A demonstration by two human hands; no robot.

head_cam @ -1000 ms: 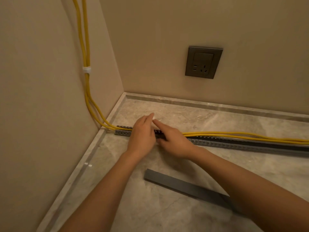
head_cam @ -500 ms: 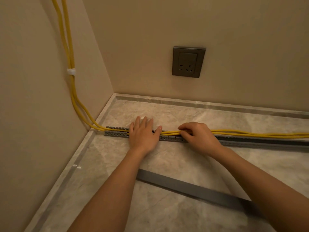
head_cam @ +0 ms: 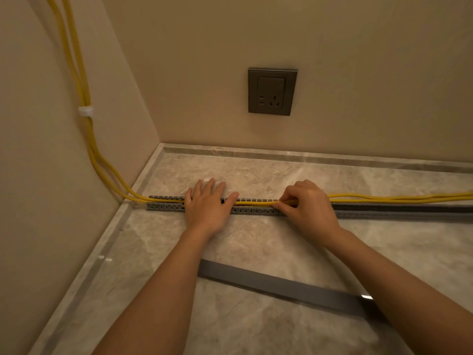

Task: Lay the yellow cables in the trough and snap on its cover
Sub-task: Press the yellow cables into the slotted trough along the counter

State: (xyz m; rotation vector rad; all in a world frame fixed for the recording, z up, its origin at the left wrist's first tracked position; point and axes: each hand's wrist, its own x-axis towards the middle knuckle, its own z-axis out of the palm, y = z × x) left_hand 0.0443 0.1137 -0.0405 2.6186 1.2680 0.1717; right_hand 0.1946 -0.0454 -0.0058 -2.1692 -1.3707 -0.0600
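Left hand (head_cam: 207,204) flat, fingers spread, pinning yellow cables (head_cam: 256,203) into trough (head_cam: 163,206); right hand (head_cam: 308,207) pinching cables for seating; cover (head_cam: 279,286) lying nearby, unfitted

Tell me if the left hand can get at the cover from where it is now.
Probably yes. The left hand lies flat on the cables in the trough, holding nothing, and the cover lies loose on bare floor nearer the person. Only the left forearm crosses over the cover's end.
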